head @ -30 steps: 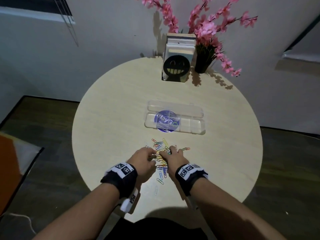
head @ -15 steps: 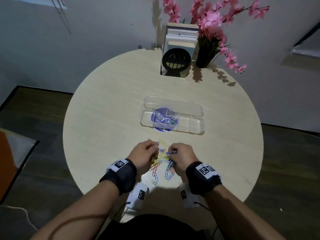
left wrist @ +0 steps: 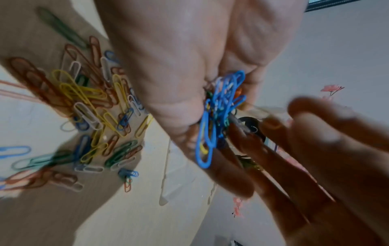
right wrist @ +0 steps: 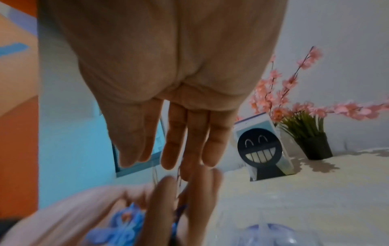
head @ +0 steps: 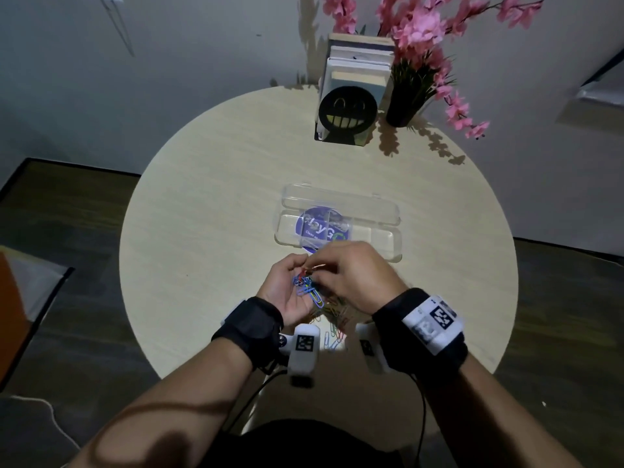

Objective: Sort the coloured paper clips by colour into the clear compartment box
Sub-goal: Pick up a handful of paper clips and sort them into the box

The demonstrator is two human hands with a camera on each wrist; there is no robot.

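Observation:
My left hand (head: 300, 275) is turned palm up just above the table, its fingers curled round a bunch of mostly blue paper clips (head: 305, 287), which also shows in the left wrist view (left wrist: 221, 108). My right hand (head: 324, 271) is over it, with straight fingers (right wrist: 183, 133) reaching down to the bunch. A pile of mixed coloured clips (head: 336, 315) lies on the table under the hands and is spread wide in the left wrist view (left wrist: 94, 108). The clear compartment box (head: 388, 244) lies open just beyond the hands, over a round blue sticker.
The round pale table (head: 202, 231) carries a stack of books behind a black smiley bookend (head: 347, 113) at its far edge. Beside them stands a black vase of pink flowers (head: 405, 103). A dark floor surrounds the table.
Both hands have lifted off the pile on the table. The left hand has turned palm up with a bunch of blue clips in it, and the right hand has moved over it.

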